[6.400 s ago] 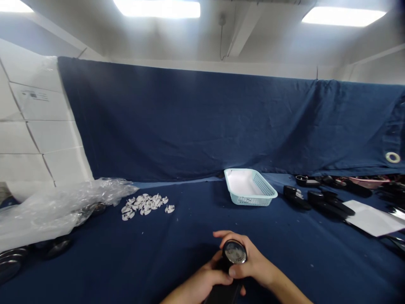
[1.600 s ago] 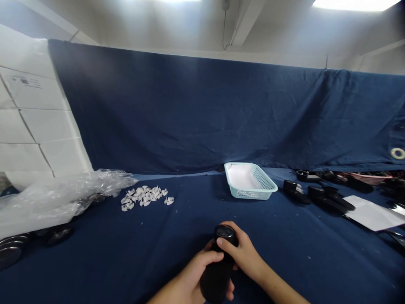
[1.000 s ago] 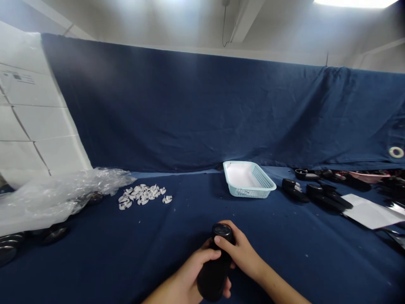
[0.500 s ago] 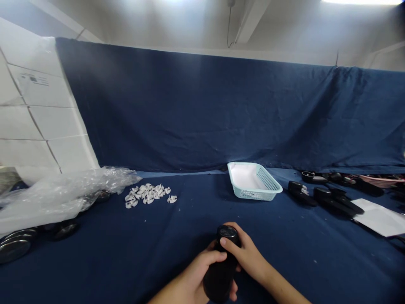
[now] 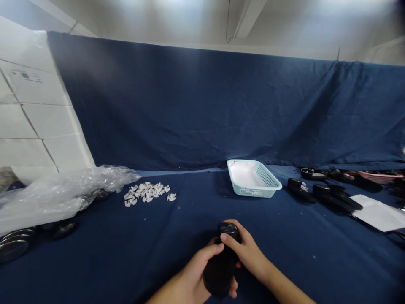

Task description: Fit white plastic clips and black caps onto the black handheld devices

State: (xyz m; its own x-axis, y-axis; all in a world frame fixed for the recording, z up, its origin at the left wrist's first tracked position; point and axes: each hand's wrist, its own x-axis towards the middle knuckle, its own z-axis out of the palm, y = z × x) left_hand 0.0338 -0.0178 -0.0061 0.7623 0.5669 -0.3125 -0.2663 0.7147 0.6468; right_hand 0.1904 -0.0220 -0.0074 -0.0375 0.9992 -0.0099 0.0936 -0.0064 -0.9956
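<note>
Over the blue worktop (image 5: 120, 257), left hand (image 5: 198, 271) and right hand (image 5: 248, 250) clasp a black object (image 5: 219, 274) (both curled snugly). At their one o'clock, a basket (image 5: 257, 192) holds something white.

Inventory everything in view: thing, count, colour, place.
held piece: one, black, in hands
small parts: many, white, left of centre
basket: one, pale blue, right of centre
dark parts: several, black, right
sheet: one, white, right
second basket: one, pink, far right
plastic film: one, clear, left
discs: several, black, lower left
boxes: several, white, far left
tablecloth: one, dark blue, beneath
curtain: one, blue, behind
ceiling: one, whitish, above
left hand: one, holding piece
right hand: one, holding piece
</note>
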